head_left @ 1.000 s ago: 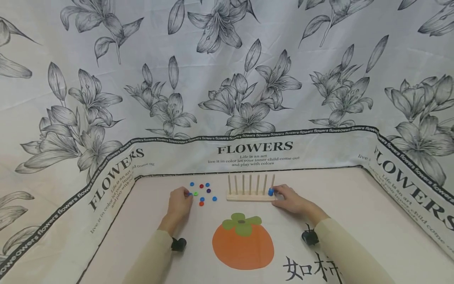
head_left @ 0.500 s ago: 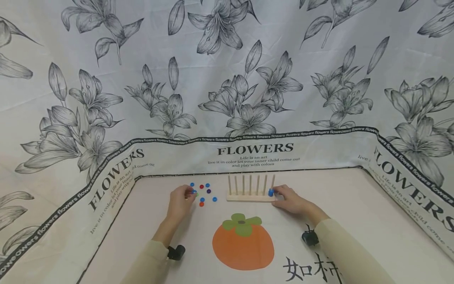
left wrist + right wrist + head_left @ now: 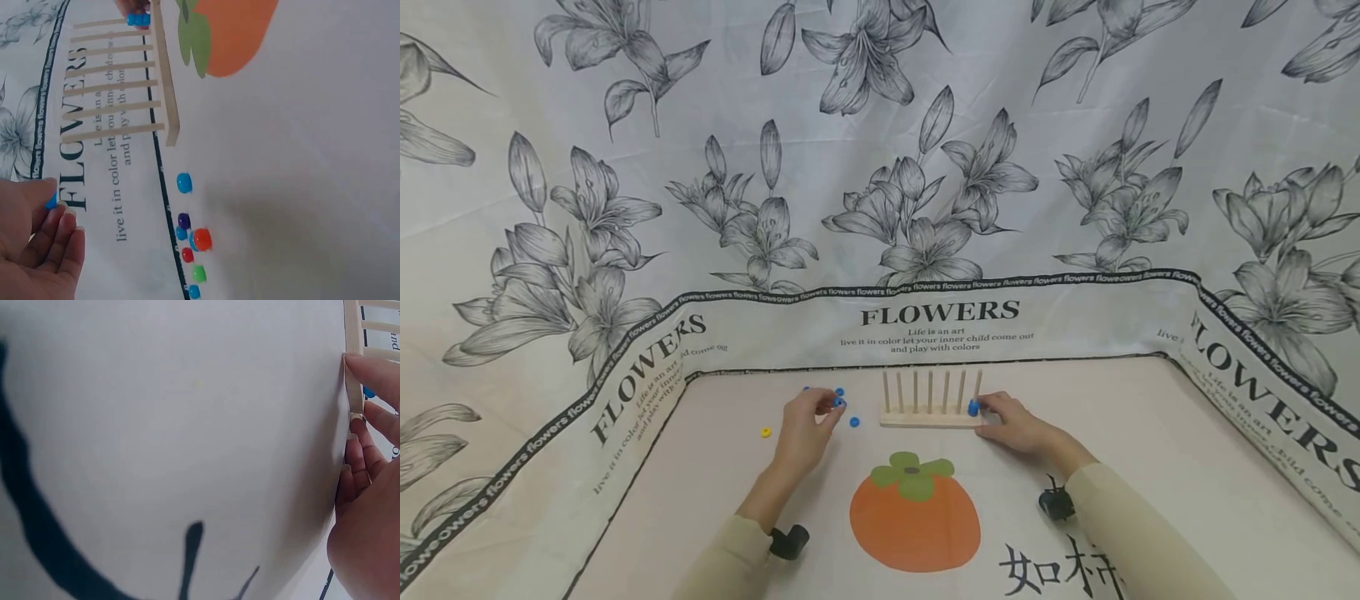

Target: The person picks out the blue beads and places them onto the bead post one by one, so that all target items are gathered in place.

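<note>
Blue bead (image 3: 51, 202) is pinched in left hand (image 3: 805, 425), which hides several loose beads (image 3: 201, 239) from head view; yellow bead (image 3: 766, 432) lies left; right hand (image 3: 1011, 421) grips rack (image 3: 925, 420) end.

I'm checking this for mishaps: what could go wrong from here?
The small blue bead pinched by the left hand might slip. That hand might also bump the loose bead near it. If the right hand let go of the wooden rack, the rack might shift when touched.
</note>
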Action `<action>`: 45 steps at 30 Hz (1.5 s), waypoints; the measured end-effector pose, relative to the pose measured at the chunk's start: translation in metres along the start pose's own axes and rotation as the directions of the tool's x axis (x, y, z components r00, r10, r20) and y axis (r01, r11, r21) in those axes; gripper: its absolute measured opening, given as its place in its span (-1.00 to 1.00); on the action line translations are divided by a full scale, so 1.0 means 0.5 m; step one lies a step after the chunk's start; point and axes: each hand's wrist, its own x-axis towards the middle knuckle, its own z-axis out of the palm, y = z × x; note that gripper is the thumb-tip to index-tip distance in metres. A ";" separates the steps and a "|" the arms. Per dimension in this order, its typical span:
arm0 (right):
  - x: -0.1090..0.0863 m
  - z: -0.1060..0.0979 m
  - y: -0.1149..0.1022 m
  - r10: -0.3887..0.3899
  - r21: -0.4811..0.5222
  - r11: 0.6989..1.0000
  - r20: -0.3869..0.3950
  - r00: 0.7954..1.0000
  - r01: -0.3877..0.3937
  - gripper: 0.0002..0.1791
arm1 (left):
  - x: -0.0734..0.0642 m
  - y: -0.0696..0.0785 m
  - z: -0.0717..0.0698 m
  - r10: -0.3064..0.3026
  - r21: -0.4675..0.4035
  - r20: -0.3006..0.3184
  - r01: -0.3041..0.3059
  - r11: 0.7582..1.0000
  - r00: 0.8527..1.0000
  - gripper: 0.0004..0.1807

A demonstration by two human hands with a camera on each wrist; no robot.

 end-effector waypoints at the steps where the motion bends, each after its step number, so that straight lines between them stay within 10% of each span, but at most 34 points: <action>1: -0.001 -0.001 0.000 -0.006 -0.001 1.000 0.000 1.000 0.006 -0.30 | 0.000 0.004 0.005 0.015 -0.008 -0.001 -0.015 1.000 1.000 -0.78; 11: -0.003 0.002 -0.014 0.011 0.001 1.000 0.003 1.000 -0.011 -0.34 | 0.005 0.042 0.058 0.117 -0.030 0.020 -0.117 0.993 0.993 -0.85; 45: 0.011 0.003 -0.011 0.049 0.014 0.999 0.013 0.999 -0.050 -0.33 | 0.068 0.128 0.192 0.143 -0.146 0.127 -0.124 0.981 0.982 -0.82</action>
